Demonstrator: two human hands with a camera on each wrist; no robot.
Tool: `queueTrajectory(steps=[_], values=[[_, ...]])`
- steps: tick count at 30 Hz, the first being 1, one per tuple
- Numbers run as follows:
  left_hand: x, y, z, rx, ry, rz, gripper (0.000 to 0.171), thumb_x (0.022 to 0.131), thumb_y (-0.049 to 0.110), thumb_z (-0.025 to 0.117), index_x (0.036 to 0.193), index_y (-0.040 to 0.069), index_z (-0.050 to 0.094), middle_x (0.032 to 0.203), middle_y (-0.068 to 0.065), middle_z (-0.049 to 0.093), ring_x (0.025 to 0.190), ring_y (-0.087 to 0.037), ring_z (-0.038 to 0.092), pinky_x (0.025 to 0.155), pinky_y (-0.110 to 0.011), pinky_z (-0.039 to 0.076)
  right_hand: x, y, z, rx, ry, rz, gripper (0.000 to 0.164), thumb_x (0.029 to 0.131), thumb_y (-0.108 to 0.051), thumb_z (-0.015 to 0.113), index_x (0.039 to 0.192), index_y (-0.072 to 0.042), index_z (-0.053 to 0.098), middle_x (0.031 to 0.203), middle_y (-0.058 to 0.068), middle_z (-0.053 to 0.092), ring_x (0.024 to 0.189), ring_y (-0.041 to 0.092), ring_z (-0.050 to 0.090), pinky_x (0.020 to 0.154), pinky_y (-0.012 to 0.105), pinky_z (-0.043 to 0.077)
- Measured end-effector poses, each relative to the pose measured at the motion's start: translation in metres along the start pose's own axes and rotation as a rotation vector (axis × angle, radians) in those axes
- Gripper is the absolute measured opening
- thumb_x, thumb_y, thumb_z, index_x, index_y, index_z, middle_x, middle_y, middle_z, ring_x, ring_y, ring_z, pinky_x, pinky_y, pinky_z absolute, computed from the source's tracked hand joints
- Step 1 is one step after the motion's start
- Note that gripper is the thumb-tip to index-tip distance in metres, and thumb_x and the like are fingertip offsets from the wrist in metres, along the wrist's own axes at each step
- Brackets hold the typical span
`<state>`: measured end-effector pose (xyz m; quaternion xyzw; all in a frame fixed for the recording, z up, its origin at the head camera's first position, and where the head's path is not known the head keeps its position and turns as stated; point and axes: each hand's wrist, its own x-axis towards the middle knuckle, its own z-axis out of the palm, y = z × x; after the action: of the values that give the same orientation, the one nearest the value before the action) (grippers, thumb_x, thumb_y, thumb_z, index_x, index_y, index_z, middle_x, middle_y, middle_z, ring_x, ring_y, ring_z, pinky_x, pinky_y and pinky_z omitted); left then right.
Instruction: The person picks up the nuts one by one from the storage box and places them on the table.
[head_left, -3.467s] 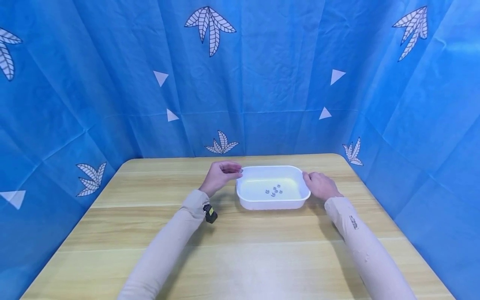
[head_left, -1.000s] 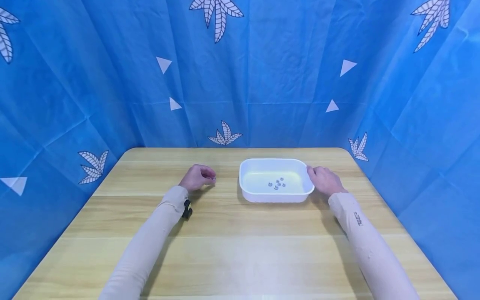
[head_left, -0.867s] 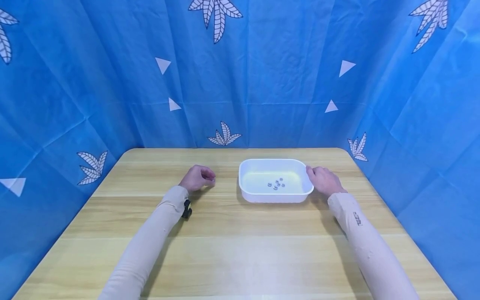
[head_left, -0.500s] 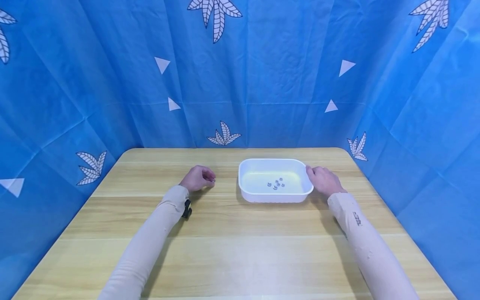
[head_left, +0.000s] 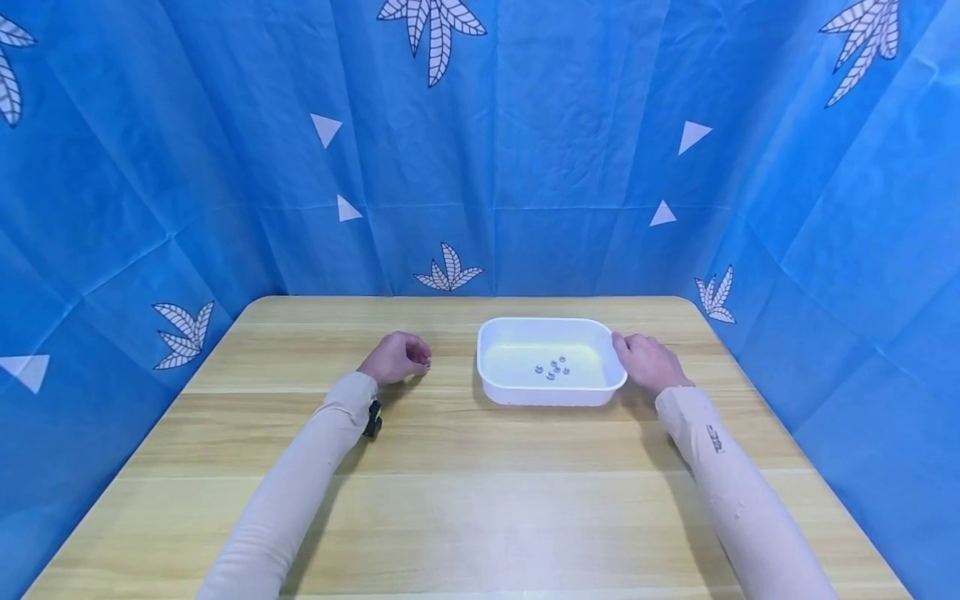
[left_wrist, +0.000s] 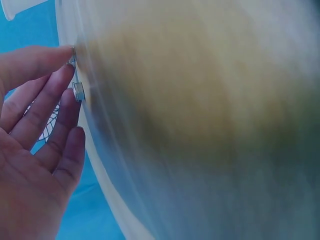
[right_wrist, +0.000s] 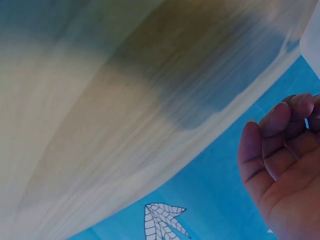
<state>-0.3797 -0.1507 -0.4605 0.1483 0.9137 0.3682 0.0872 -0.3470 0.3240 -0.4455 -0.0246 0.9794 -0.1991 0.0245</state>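
While the right hand (head_left: 649, 363) gripped the white tray (head_left: 547, 397) at its right end, thumb over the rim, the left hand (head_left: 393, 358) was low over the wooden table (head_left: 480, 492), left of the tray. Left thumb and forefinger nearly met, pinching a small metal piece (left_wrist: 72, 55). Second metal piece (left_wrist: 78, 91) was just beside other fingertips; I couldn't tell if they touched. Six loose pieces (head_left: 557, 369) lay in the tray.

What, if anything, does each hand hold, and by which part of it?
The right hand holds the tray by its right rim. The left hand pinches a metal piece; which part is too small to tell.
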Motion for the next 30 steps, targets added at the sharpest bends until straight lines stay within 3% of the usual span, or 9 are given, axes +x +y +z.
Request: queueTrajectory(steps=[12,30], values=[[0.0009,0.0036,0.0010,0.072,-0.008,0.033,0.028,0.085,0.008,0.080,0.111,0.003,0.073,0.105,-0.010,0.076,0.095,-0.021,0.069,0.084,-0.032,0.059,-0.0003,-0.0009,0.0000,-0.008,0.005,-0.011,0.078,0.109,-0.052,0.014,0.129,0.004,0.065,0.132,0.030,0.065,0.125,0.051,0.060,0.104,0.064,0.048],[-0.0013,0.0040,0.0024,0.089,0.001,0.048,0.025,0.085,0.007,0.080,0.108,0.003,0.074,0.102,-0.010,0.076,0.093,-0.021,0.069,0.085,-0.034,0.059,0.0001,-0.0028,-0.0006,-0.008,0.001,-0.007,0.077,0.109,-0.052,0.015,0.129,0.004,0.064,0.130,0.030,0.066,0.123,0.050,0.061,0.102,0.064,0.049]])
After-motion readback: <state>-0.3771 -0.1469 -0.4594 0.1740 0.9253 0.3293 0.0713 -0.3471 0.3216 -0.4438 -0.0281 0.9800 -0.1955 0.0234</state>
